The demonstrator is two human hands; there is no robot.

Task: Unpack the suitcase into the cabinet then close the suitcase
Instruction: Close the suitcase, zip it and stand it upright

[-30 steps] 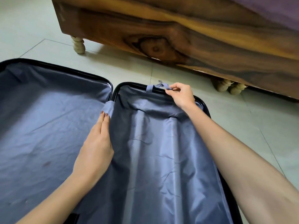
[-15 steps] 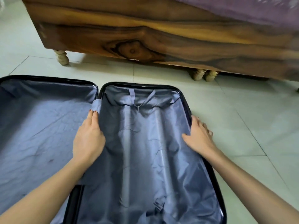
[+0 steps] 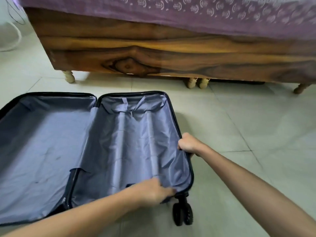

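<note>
A black suitcase [image 3: 172, 106] lies open and flat on the tiled floor, both halves lined with blue-grey fabric and holding no items. My right hand [image 3: 187, 144] grips the outer rim of the right half, fingers curled round its edge. My left hand [image 3: 153, 191] reaches across to the near right corner of that half and lies on the lining by the rim; it is blurred, so its grip is unclear. A black wheel [image 3: 182, 214] sticks out below that corner. No cabinet is in view.
A wooden bed frame [image 3: 153, 53] on turned legs [image 3: 69, 78] stands just behind the suitcase, covered by a purple patterned sheet [image 3: 188, 12]. Pale floor tiles [image 3: 248, 134] spread to the right. A white cable [image 3: 16, 31] lies at far left.
My left hand left the centre hinge and moved to the near right corner. My right hand slid down the right rim and curled round it. The camera view pulled back and up.
</note>
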